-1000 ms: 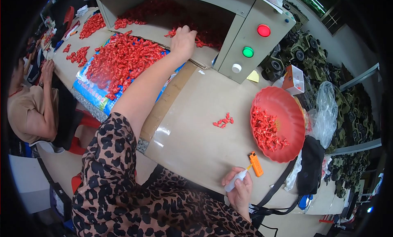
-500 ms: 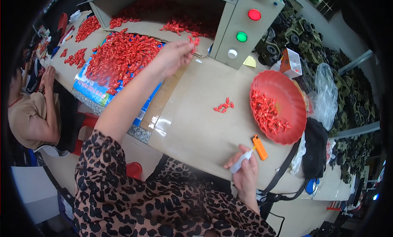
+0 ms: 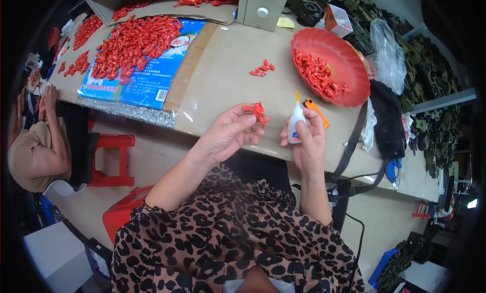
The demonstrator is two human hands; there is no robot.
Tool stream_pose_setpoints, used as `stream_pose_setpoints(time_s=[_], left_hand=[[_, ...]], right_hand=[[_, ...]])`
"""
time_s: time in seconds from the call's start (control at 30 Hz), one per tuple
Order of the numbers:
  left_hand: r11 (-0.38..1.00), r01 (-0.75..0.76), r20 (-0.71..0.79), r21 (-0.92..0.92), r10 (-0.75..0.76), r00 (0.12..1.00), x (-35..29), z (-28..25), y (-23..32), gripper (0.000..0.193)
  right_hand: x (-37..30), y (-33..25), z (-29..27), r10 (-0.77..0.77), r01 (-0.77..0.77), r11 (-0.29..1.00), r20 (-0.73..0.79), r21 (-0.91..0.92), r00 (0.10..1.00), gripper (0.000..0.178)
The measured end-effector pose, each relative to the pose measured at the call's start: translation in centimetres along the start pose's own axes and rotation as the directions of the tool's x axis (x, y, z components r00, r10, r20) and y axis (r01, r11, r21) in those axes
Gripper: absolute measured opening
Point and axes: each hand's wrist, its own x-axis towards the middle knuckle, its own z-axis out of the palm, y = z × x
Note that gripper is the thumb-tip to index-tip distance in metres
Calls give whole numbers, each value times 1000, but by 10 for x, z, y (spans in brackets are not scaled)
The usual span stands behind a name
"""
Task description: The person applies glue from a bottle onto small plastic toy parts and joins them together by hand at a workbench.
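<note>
A small red plastic figure (image 3: pixel 256 112) is pinched between the thumb and fingers of my left hand (image 3: pixel 230 133), just above the table's near edge. Close beside it, my right hand (image 3: pixel 310 136) grips a white glue bottle (image 3: pixel 295 125) upright, its yellow nozzle pointing up. On the table beyond lies a little group of red figures (image 3: pixel 262 68). To the right, a red scalloped bowl (image 3: pixel 357 85) holds many more such pieces. An orange tool (image 3: pixel 317 113) lies behind my right hand.
Red pieces are heaped on a blue printed sheet (image 3: pixel 147 93) at left. A grey machine housing (image 3: pixel 262 10) stands at the back. A black bag (image 3: pixel 386 123) and a clear plastic bag (image 3: pixel 387 52) lie right. Another person (image 3: pixel 43 146) sits at far left, near a red stool (image 3: pixel 114 159).
My left hand has come back from beside the machine opening toward me, bringing the red figure near the glue bottle. My right hand has risen, turning the bottle more upright. The view has shifted.
</note>
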Motion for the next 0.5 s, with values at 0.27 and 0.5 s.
stream_pose_setpoints(time_s=[0.27, 0.5], left_hand=[[993, -43, -17, 105, 45, 999, -2, 5, -8, 20], [934, -145, -72, 326, 178, 981, 7, 10, -6, 20]], right_hand=[[9, 1, -11, -131, 138, 989, -120, 49, 984, 27], [16, -5, -5, -95, 125, 960, -129, 251, 987, 26]])
